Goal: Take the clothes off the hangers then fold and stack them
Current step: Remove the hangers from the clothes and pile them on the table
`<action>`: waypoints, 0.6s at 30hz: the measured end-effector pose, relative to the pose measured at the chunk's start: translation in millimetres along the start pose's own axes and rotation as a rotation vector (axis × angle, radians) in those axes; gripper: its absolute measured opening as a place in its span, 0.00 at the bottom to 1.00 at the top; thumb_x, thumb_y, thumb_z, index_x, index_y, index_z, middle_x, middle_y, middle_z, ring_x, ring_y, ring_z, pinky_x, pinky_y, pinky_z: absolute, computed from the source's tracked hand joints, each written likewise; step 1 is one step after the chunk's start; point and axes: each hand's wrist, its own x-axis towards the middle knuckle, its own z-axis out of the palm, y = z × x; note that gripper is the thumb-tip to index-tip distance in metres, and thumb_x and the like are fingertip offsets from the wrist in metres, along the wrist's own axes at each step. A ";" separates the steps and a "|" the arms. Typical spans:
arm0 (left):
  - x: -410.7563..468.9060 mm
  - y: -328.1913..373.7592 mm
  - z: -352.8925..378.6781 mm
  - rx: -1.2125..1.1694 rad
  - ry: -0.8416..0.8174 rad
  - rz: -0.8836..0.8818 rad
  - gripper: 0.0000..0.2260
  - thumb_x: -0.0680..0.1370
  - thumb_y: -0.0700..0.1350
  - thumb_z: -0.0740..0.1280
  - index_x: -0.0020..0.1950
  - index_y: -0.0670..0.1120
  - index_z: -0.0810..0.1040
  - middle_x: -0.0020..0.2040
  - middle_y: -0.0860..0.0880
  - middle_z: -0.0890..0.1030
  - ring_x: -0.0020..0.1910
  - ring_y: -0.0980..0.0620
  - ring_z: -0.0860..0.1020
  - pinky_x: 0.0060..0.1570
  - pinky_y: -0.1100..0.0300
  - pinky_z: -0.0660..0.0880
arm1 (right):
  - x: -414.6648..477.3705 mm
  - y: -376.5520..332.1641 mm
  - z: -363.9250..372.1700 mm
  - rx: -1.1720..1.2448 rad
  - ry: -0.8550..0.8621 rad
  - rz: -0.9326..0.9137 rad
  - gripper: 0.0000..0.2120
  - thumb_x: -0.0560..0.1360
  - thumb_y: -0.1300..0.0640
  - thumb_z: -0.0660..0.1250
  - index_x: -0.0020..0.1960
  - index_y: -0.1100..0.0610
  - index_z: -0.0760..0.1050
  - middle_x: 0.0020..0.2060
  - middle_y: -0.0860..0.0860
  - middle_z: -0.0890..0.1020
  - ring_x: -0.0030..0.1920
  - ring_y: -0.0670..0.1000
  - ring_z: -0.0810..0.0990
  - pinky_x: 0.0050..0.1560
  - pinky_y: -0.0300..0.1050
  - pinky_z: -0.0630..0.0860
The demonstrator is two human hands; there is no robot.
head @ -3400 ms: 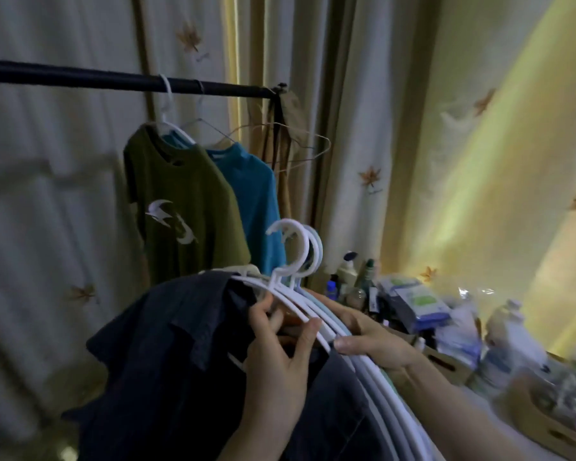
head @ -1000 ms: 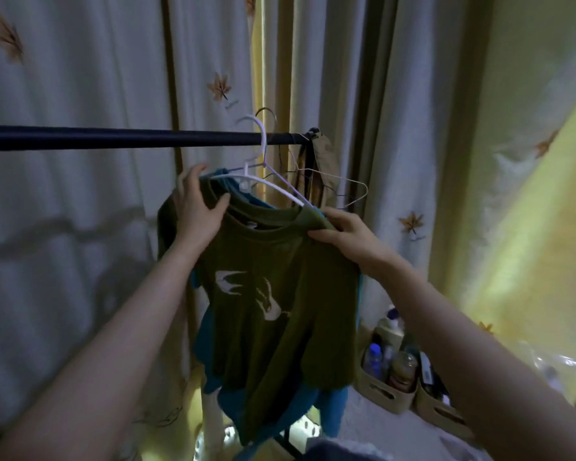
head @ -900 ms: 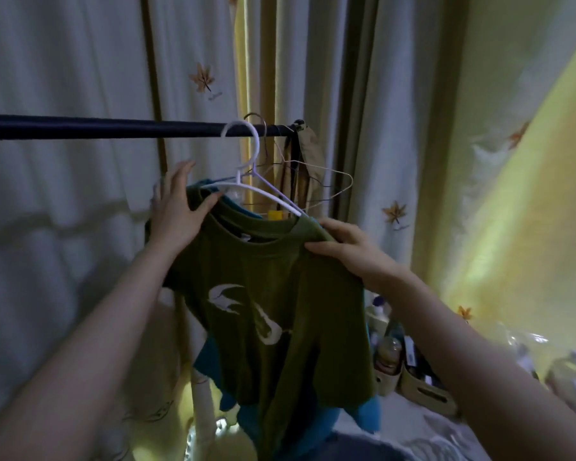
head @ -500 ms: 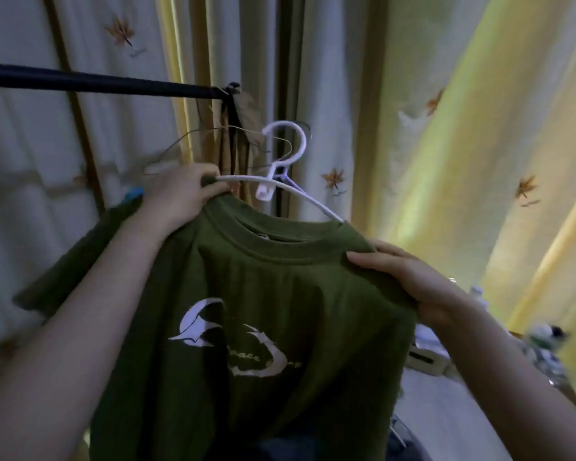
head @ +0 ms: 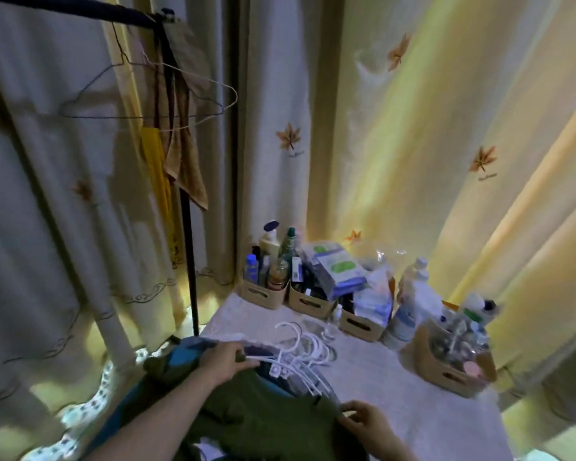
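green shirt [head: 273, 417] gripped between left hand [head: 225, 362], right hand [head: 363, 419]

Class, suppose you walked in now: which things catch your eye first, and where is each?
Low in the frame, the left hand and the right hand hold an olive green T-shirt over the table. Just beyond it lies a bunch of white hangers, and at the upper left bare wire hangers dangle from the black rail.
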 end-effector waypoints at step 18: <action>-403.0 -147.6 -77.8 -0.731 1.162 -0.413 0.08 0.78 0.36 0.65 0.50 0.47 0.79 0.44 0.51 0.84 0.40 0.61 0.81 0.38 0.72 0.74 | -51.8 -264.3 166.1 -0.064 -0.567 -0.779 0.08 0.78 0.63 0.62 0.52 0.58 0.79 0.42 0.52 0.85 0.43 0.51 0.83 0.47 0.39 0.79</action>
